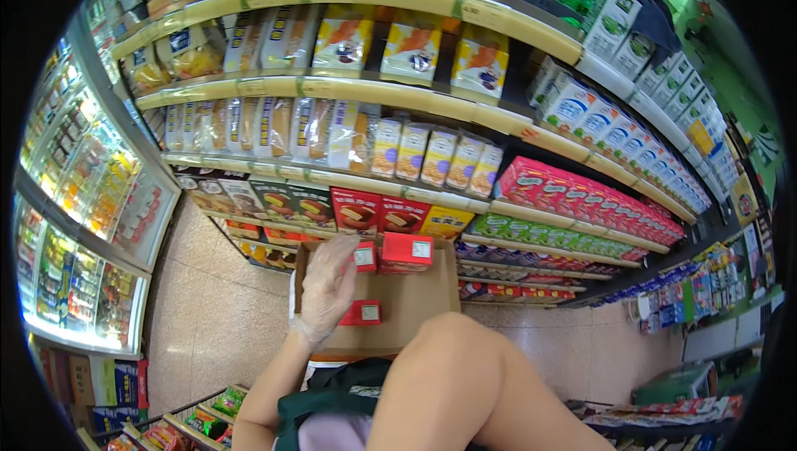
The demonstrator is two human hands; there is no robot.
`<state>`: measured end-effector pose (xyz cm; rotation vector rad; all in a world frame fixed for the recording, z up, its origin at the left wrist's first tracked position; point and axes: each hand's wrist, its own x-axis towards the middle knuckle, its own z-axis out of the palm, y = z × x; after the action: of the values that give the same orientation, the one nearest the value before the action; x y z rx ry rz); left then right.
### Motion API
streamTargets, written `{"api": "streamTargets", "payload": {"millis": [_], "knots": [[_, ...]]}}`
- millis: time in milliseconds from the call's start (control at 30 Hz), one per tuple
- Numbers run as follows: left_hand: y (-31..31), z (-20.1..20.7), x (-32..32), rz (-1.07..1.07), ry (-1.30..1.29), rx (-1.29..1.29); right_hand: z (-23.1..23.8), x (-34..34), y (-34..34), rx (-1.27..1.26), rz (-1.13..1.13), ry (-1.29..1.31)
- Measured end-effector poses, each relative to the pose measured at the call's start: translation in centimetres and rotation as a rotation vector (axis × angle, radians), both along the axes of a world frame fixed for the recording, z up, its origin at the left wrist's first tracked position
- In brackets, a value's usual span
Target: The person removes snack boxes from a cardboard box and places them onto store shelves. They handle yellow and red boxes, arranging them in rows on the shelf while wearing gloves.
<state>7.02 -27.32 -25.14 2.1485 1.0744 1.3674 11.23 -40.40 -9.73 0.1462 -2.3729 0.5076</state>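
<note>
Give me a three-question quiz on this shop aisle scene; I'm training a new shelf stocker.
1. True or false: the left hand wears a thin clear glove.
2. What colour are the small boxes in the cardboard carton?
3. What stands at the person's left? A) glass-door cooler B) checkout counter C) shopping trolley

Key: 1 true. 2 red. 3 A. The right hand is hidden behind the raised forearm.

matt brown cardboard box (411, 302), glossy red cartons (406, 250), thin translucent plastic glove (326, 285)
</note>
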Motion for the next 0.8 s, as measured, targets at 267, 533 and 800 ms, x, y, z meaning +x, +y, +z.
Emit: {"api": "streamTargets", "payload": {"millis": [267,533,800], "knots": [[-1.9,-5.4,-2.3,0.122,0.018,-0.181,-1.1,-0.1,2.0,0.058,-0.245,-0.021],[-5.1,-17.6,-5.5,0.03,0.578,-0.547,-23.6,15.3,9.4,-0.974,-1.108,-0.754],[-3.4,-21.8,-4.0,0.028,0.382,-0.726,-35.0,17.4,7.5,-1.205,-1.07,-0.566]]}}
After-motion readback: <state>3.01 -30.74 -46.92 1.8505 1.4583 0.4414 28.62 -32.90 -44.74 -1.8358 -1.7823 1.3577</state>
